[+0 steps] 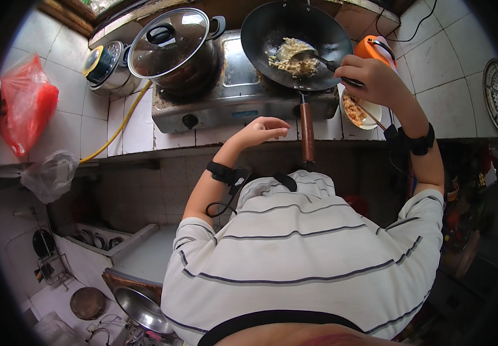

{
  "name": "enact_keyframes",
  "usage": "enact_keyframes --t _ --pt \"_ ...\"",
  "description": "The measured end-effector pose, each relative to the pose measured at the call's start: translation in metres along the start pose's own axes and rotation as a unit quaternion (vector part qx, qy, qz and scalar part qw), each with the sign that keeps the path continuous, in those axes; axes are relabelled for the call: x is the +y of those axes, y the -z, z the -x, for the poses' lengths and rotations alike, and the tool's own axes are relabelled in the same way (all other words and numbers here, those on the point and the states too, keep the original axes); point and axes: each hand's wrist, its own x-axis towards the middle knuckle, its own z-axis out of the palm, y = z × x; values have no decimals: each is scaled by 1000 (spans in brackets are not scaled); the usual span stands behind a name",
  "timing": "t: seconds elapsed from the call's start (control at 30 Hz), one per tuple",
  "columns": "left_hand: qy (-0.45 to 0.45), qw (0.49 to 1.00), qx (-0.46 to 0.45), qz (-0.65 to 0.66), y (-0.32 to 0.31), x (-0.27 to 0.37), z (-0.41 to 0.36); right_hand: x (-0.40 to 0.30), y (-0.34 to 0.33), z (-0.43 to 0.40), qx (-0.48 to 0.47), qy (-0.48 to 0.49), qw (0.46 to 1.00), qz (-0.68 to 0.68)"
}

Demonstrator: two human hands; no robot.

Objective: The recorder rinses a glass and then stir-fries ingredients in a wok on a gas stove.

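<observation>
My right hand grips the dark handle of a cooking spatula. The spatula's head rests in a heap of pale chopped food, inside a dark wok on the right burner of the gas stove. Toward me points the wok's wooden handle. Just left of that handle hovers my left hand, empty, with loosely bent fingers, not touching it. Below my right hand, a white bowl contains pinkish chopped food and what looks like a thin stick or utensil.
A glass-lidded pot occupies the left burner. Farther left are a smaller pot, a yellow hose and a red plastic bag. An orange object stands behind my right hand. The counter's front edge runs before me.
</observation>
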Motion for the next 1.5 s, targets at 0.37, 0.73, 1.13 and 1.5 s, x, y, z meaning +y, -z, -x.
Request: enact_keyframes --t 0.37,0.73,1.13,1.5 --pt "5 993 39 114 -53 -32 -38 63 -39 -26 157 -108 981 -33" --pt "23 927 0 374 -84 -60 -36 75 -63 -22 244 -119 962 -18" --pt "-26 912 -2 410 -88 -49 -35 91 -75 -15 253 -90 963 -14" --pt "6 903 7 429 -83 -45 -34 98 -58 -20 246 -35 968 -26"
